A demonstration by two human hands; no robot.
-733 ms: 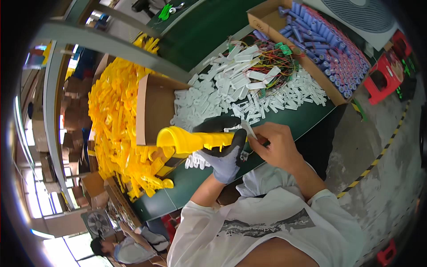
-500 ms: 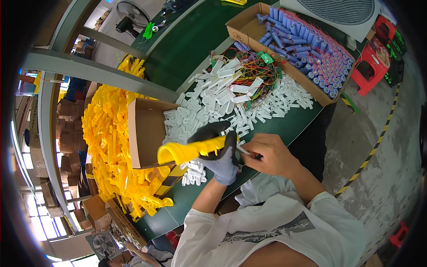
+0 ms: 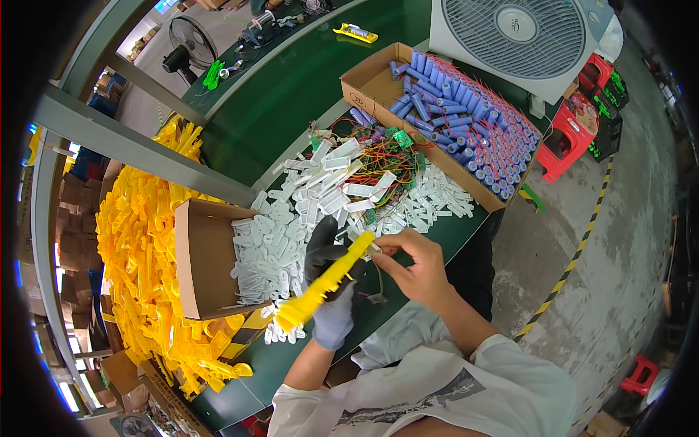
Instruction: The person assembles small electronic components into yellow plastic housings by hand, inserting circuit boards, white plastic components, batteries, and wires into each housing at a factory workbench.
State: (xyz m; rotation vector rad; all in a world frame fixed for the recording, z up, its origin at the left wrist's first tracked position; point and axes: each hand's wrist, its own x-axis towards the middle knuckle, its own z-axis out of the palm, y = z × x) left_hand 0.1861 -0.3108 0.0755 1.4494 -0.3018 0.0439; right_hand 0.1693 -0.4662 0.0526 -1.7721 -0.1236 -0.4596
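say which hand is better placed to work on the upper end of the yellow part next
Likely the right: the bare right hand has its thumb and index finger at that end of the yellow part, while the gloved left hand is occupied supporting the part farther down.

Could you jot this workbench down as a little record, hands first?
Left hand: gloved, gripping a tilted yellow part
Right hand: bare, fingertips at the part's upper end; what they pinch is unclear
Surface: green table
Left: yellow heap
Middle: white pieces, coloured wires
Upper right: cardboard box of purple cylinders, white fan
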